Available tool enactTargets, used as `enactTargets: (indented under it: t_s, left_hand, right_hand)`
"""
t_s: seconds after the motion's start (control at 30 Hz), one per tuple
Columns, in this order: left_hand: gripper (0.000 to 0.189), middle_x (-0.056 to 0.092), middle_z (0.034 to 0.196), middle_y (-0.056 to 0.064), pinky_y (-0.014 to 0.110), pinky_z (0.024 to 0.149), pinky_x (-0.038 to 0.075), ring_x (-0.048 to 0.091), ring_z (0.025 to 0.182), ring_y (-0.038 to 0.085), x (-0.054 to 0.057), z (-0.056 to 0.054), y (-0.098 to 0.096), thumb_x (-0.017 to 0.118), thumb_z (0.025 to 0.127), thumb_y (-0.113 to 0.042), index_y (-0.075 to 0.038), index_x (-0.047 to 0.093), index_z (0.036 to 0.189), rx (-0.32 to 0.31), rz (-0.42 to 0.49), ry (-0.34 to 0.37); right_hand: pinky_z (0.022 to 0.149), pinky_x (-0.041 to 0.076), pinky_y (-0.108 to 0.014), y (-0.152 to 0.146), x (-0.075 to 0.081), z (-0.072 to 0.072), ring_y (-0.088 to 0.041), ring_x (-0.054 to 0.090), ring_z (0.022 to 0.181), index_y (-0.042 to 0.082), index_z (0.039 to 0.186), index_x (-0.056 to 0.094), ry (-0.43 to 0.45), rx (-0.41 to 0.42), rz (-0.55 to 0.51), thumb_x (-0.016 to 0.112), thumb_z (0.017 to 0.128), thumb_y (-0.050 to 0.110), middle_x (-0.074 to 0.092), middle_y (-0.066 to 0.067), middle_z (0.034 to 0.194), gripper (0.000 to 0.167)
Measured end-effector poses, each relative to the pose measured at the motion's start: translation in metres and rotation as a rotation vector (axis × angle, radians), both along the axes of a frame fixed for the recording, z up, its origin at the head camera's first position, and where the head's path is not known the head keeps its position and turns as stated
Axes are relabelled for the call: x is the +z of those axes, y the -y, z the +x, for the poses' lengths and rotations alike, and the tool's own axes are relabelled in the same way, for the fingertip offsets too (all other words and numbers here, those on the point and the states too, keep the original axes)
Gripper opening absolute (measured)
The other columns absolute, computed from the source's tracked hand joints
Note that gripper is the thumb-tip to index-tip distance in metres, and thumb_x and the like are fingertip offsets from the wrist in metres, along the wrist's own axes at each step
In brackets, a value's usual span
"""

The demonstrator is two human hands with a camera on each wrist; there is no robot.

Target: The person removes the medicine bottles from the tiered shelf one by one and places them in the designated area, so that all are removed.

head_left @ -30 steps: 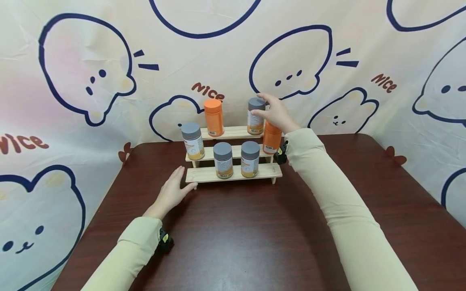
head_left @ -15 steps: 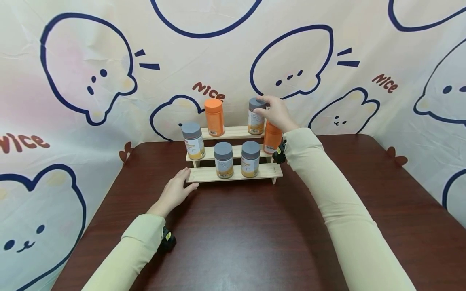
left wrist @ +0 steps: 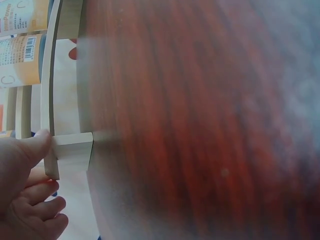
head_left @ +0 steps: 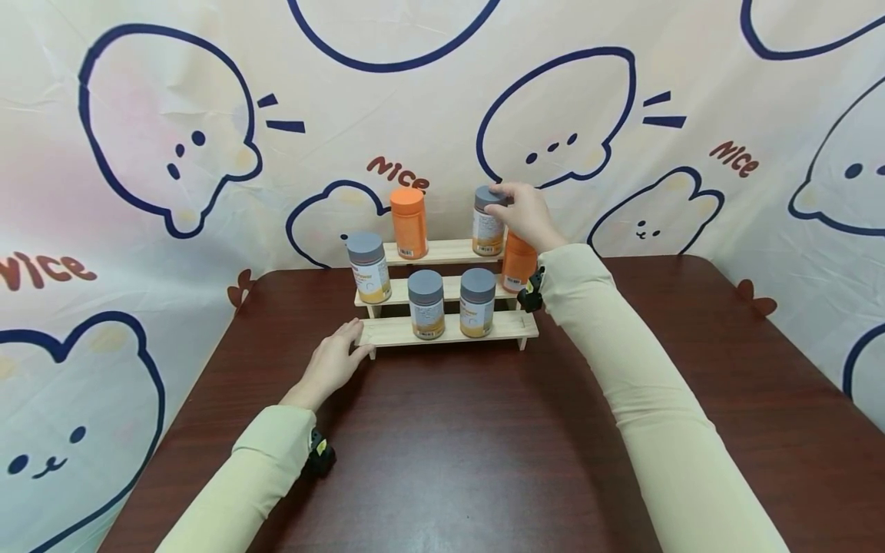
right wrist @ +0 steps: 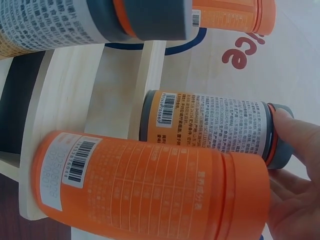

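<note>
A three-step wooden rack (head_left: 387,332) holds several supplement bottles. My right hand (head_left: 528,219) grips a grey-lidded bottle (head_left: 488,227) by its lid on the top step, at the right. In the right wrist view the thumb lies along the grey lid (right wrist: 282,136) with fingers behind it. An orange bottle (right wrist: 150,185) stands just in front of that hand, on the middle step. My left hand (head_left: 330,362) pinches the left end of the lowest board (left wrist: 49,100), thumb on its front edge and fingers behind.
Another orange bottle (head_left: 409,224) stands on the top step at left, with a grey-lidded bottle (head_left: 369,269) on the middle step below. Two more, a left one (head_left: 425,306) and a right one (head_left: 477,304), stand on the lowest step. A patterned cloth (head_left: 442,115) hangs behind the dark table (head_left: 442,453).
My left hand has moved slightly up and right onto the rack's end. The right hand has lowered slightly on the lid, and the bottle stays in place.
</note>
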State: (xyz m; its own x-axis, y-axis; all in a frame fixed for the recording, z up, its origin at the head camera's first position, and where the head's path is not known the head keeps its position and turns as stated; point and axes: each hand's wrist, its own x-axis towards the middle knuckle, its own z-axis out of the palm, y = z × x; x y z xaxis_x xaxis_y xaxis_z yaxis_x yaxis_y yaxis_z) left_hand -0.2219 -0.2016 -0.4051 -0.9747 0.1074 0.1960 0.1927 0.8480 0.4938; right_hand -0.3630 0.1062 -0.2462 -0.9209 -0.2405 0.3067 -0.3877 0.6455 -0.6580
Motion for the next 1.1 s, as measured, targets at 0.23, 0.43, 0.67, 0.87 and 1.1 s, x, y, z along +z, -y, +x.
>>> enactTargets:
  t_s: [0.23,0.43,0.67,0.87,1.1]
  left_hand:
    - [0.051,0.041,0.136,0.023,0.05,0.1,0.031,0.035,0.127,0.036,-0.001,-0.001,0.0,0.061,0.09,-0.018,0.008,0.045,0.131,0.0,0.0,-0.006]
    - [0.051,0.041,0.136,0.024,0.05,0.1,0.03,0.034,0.127,0.037,0.001,0.0,0.0,0.061,0.09,-0.018,0.008,0.045,0.131,-0.005,-0.007,0.0]
    - [0.031,0.041,0.136,0.024,0.051,0.1,0.03,0.034,0.127,0.037,0.002,0.0,0.0,0.061,0.09,-0.018,0.005,0.058,0.112,-0.009,-0.01,0.002]
    - [0.042,0.041,0.136,0.024,0.052,0.1,0.03,0.034,0.127,0.037,0.002,0.0,0.0,0.061,0.09,-0.018,0.006,0.053,0.124,-0.009,-0.013,0.004]
    - [0.045,0.041,0.136,0.024,0.051,0.1,0.03,0.034,0.127,0.037,0.002,0.0,0.0,0.061,0.09,-0.017,0.007,0.05,0.126,-0.012,-0.013,0.0]
  right_hand:
    - [0.091,0.043,-0.036,0.0,-0.001,0.0,-0.024,0.051,0.11,0.005,0.13,0.053,-0.006,-0.002,-0.004,0.061,0.09,0.018,0.049,-0.013,0.132,0.043]
    - [0.09,0.044,-0.036,-0.001,0.0,0.001,-0.024,0.05,0.109,0.005,0.13,0.053,-0.009,-0.011,0.005,0.062,0.09,0.019,0.049,-0.013,0.131,0.043]
    - [0.088,0.045,-0.034,-0.005,0.004,0.002,-0.024,0.052,0.107,0.004,0.128,0.055,-0.076,-0.011,-0.002,0.062,0.089,0.018,0.053,-0.013,0.127,0.042]
    - [0.09,0.045,-0.033,-0.009,0.018,0.005,-0.023,0.053,0.109,0.005,0.13,0.053,-0.1,-0.014,-0.024,0.061,0.09,0.018,0.053,-0.012,0.127,0.042]
    - [0.091,0.044,-0.031,-0.023,0.035,0.008,-0.023,0.05,0.114,0.006,0.132,0.05,-0.095,-0.038,-0.053,0.059,0.091,0.019,0.048,-0.011,0.13,0.044]
